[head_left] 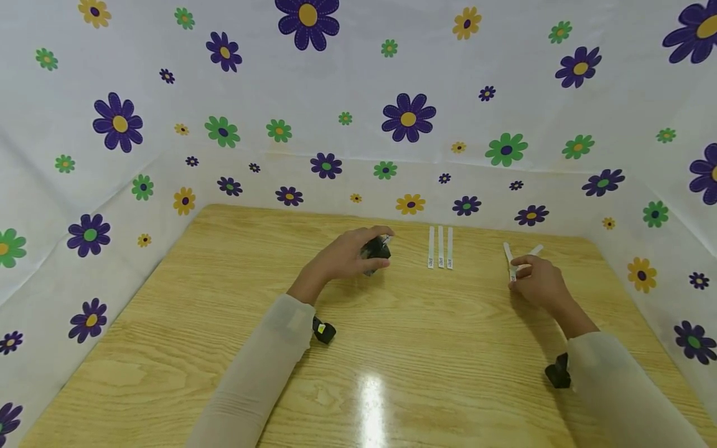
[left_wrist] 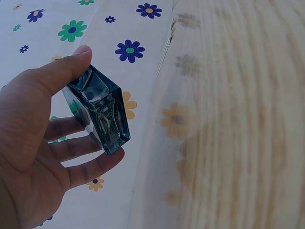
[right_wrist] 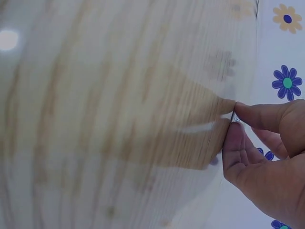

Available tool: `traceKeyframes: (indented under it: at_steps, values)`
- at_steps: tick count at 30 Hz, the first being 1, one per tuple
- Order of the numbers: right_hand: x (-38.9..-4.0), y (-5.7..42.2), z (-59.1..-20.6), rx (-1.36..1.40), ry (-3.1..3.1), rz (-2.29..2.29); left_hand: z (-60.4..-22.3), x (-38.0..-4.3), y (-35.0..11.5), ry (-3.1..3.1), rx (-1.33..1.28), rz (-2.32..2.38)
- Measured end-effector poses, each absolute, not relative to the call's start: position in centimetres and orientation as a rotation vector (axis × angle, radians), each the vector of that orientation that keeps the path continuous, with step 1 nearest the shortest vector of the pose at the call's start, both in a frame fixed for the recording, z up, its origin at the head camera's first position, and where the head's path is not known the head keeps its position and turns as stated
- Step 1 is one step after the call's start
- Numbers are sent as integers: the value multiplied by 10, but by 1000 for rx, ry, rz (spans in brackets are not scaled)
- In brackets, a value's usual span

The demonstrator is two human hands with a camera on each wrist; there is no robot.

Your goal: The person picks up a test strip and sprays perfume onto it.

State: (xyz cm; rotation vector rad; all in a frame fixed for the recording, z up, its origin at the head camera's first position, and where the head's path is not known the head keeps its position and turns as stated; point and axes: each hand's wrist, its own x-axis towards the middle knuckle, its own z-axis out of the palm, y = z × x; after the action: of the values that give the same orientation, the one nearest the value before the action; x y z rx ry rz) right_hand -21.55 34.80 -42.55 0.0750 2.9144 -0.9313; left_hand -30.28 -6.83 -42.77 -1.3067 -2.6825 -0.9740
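A dark, faceted glass perfume bottle (left_wrist: 107, 114) is held in my left hand (head_left: 347, 254), thumb on one side and fingers on the other. In the head view the bottle (head_left: 376, 249) appears over the back middle of the table, its top partly covered by the fingers. On the right, thumb and fingertips of my right hand (head_left: 539, 283) pinch a white paper strip (head_left: 507, 251) at the tabletop. A second white strip (head_left: 537, 250) pokes out behind that hand, angled away. The right wrist view shows the pinching fingertips (right_wrist: 233, 131), with only a sliver of strip visible.
Three white paper strips (head_left: 440, 247) with small print at their near ends lie side by side between the hands. The wooden table (head_left: 426, 330) is bordered by a white flowered cloth (head_left: 358, 143) at the back and sides.
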Motion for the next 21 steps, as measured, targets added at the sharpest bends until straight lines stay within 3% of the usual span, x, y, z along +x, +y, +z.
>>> traceKeyframes:
  at_steps: [21]
  values:
    - [-219,351,-432,224,2823,-1107,-427,-304,-69,-2692,-1310,-966]
